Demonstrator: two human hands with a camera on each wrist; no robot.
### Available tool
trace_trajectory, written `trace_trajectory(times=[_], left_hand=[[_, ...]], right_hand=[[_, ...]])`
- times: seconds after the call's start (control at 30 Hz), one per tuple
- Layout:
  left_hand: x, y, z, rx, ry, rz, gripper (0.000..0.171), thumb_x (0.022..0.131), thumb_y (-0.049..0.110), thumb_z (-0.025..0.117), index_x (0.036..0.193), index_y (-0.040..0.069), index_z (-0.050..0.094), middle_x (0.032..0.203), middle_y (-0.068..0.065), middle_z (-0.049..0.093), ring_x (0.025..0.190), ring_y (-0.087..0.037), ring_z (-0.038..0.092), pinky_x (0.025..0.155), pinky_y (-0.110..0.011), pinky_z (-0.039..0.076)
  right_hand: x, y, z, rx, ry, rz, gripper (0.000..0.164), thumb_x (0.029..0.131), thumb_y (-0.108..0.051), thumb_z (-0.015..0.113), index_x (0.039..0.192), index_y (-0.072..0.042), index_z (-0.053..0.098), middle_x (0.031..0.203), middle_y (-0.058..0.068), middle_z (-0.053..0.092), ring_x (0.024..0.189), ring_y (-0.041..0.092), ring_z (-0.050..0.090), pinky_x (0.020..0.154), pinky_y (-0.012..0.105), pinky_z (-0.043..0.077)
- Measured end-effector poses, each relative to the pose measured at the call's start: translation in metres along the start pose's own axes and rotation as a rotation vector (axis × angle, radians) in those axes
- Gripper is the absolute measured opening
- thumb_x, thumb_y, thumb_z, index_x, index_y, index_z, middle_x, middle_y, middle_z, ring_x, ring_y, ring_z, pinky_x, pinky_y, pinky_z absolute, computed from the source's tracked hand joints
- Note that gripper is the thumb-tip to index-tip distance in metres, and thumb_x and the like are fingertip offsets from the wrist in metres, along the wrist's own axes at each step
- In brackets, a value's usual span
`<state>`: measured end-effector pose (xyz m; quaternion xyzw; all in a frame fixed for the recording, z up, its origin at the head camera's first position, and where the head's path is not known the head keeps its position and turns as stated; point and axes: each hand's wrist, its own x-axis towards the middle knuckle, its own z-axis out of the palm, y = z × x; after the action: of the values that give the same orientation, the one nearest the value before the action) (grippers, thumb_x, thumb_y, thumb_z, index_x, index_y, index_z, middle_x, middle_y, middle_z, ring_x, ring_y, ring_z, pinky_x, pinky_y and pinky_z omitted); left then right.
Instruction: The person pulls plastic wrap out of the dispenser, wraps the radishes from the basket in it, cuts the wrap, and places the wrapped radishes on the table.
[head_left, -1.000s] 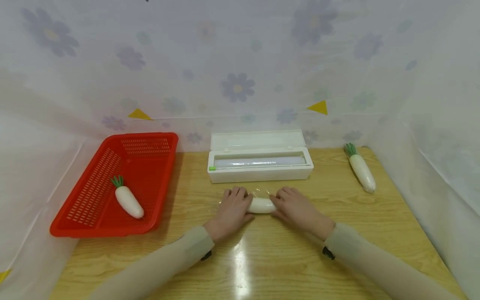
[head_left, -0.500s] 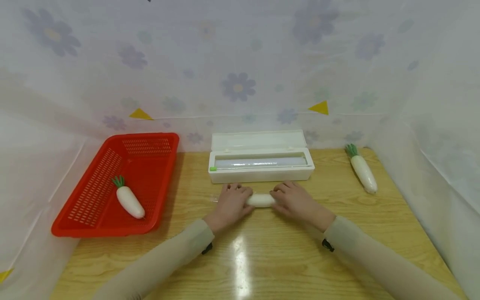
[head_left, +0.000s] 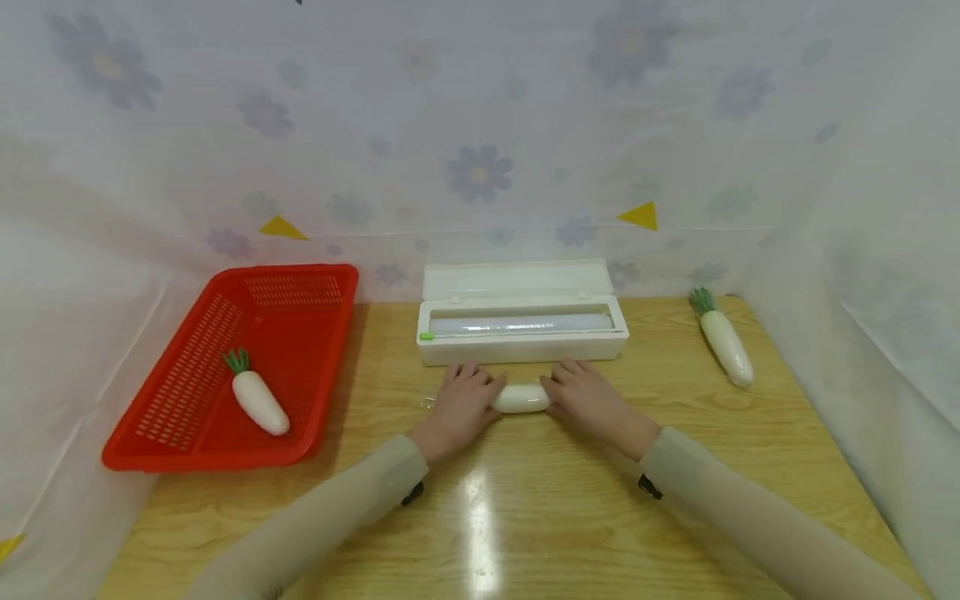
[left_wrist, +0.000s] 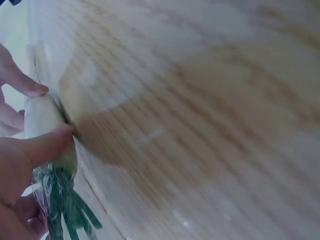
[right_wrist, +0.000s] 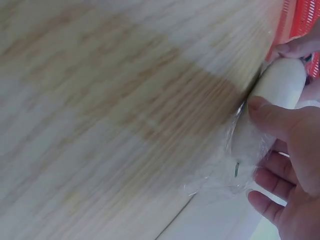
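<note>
In the head view a white radish (head_left: 521,399) lies crosswise on the table, wrapped in clear cling film (right_wrist: 210,182). My left hand (head_left: 461,408) grips its leafy end, thumb on the near side and fingers over the far side. Green leaves (left_wrist: 60,205) show through the film below that thumb in the left wrist view. At the tapered end, my right hand (head_left: 591,406) holds the radish the same way. Loose film sticks out past the tip in the right wrist view. Just behind the hands stands a white cling film box (head_left: 522,348), lid up, with a roll inside.
A red basket (head_left: 318,417) at the left holds an unwrapped white radish (head_left: 259,403) with green leaves. Toward the back right of the wooden table (head_left: 570,517) lies another radish (head_left: 726,346) with a glossy surface. A flowered curtain (head_left: 375,192) hangs behind.
Both hands have shifted a little away from the body, toward the box, with the radish rolling along. The film spread beyond the radish has shrunk from view. Box, basket and other radishes have stayed put.
</note>
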<state>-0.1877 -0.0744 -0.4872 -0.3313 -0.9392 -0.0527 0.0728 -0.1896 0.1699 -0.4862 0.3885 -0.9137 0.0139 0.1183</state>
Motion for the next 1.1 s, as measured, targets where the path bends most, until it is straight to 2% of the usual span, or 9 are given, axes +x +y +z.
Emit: trace_trajectory(times=[0.17,0.27,0.43,0.53,0.67,0.77,0.9,1.0,1.1], left_hand=[[-0.010,0.001,-0.005,-0.097,-0.069,0.013,0.057,0.077,0.044,0.072,0.126,0.021,0.054,0.107,0.004,0.065,0.090,-0.016,0.044,0.086,-0.037,0.029],[-0.016,0.003,-0.009,-0.179,-0.087,0.034,0.053,0.075,0.044,0.074,0.119,0.024,0.052,0.102,0.006,0.066,0.082,-0.014,0.042,0.084,-0.036,0.028],[-0.023,-0.001,-0.008,-0.258,-0.098,0.059,0.043,0.076,0.049,0.071,0.109,0.027,0.055,0.094,0.014,0.061,0.078,-0.011,0.039,0.081,-0.034,0.026],[-0.022,-0.006,-0.007,-0.240,-0.084,0.051,0.042,0.076,0.053,0.069,0.109,0.028,0.060,0.094,0.014,0.062,0.080,-0.010,0.039,0.080,-0.035,0.026],[-0.018,-0.010,-0.008,-0.155,-0.069,0.063,0.050,0.077,0.058,0.064,0.114,0.026,0.065,0.103,0.009,0.063,0.089,-0.012,0.042,0.081,-0.038,0.026],[-0.014,-0.011,-0.009,-0.114,-0.085,0.083,0.054,0.078,0.059,0.062,0.119,0.023,0.065,0.105,0.007,0.061,0.093,-0.013,0.042,0.083,-0.038,0.026],[-0.012,-0.013,-0.009,-0.133,-0.103,0.081,0.052,0.081,0.056,0.061,0.121,0.023,0.062,0.102,0.007,0.063,0.089,-0.013,0.042,0.084,-0.036,0.028],[-0.011,-0.014,-0.008,-0.151,-0.102,0.067,0.046,0.083,0.054,0.061,0.118,0.025,0.061,0.102,0.008,0.066,0.086,-0.012,0.041,0.085,-0.036,0.027],[-0.010,-0.014,-0.007,-0.136,-0.110,0.068,0.044,0.083,0.052,0.062,0.117,0.025,0.061,0.103,0.008,0.067,0.086,-0.012,0.040,0.086,-0.036,0.026]], right_hand=[[-0.010,-0.005,-0.005,0.058,-0.025,-0.018,0.055,0.079,-0.034,0.074,0.125,-0.010,0.057,0.093,0.002,0.063,0.086,0.020,0.050,0.079,0.037,0.042],[-0.019,-0.008,-0.006,0.126,0.003,-0.033,0.058,0.078,-0.037,0.074,0.127,-0.014,0.053,0.091,-0.002,0.063,0.078,0.016,0.047,0.073,0.034,0.042],[-0.027,-0.005,-0.005,0.242,0.066,-0.077,0.040,0.081,-0.036,0.072,0.115,-0.016,0.061,0.092,-0.008,0.064,0.076,0.010,0.044,0.068,0.029,0.040],[-0.027,-0.001,-0.003,0.306,0.107,-0.094,0.034,0.081,-0.031,0.072,0.110,-0.013,0.067,0.097,-0.005,0.067,0.085,0.014,0.048,0.074,0.032,0.041],[-0.023,0.005,-0.001,0.299,0.135,-0.114,0.033,0.082,-0.028,0.072,0.109,-0.010,0.070,0.097,0.000,0.067,0.094,0.020,0.050,0.082,0.037,0.040],[-0.022,0.007,-0.001,0.299,0.121,-0.095,0.035,0.083,-0.029,0.071,0.112,-0.011,0.069,0.090,-0.003,0.065,0.085,0.015,0.049,0.076,0.034,0.040],[-0.021,0.009,-0.001,0.316,0.118,-0.065,0.030,0.083,-0.029,0.070,0.110,-0.016,0.068,0.090,-0.006,0.065,0.079,0.011,0.047,0.070,0.031,0.040],[-0.020,0.009,0.000,0.300,0.150,-0.076,0.024,0.082,-0.028,0.072,0.104,-0.017,0.070,0.091,-0.007,0.068,0.081,0.014,0.050,0.071,0.033,0.042],[-0.018,0.008,0.001,0.261,0.168,-0.080,0.028,0.079,-0.032,0.074,0.101,-0.014,0.072,0.089,-0.005,0.070,0.085,0.018,0.054,0.074,0.037,0.044]])
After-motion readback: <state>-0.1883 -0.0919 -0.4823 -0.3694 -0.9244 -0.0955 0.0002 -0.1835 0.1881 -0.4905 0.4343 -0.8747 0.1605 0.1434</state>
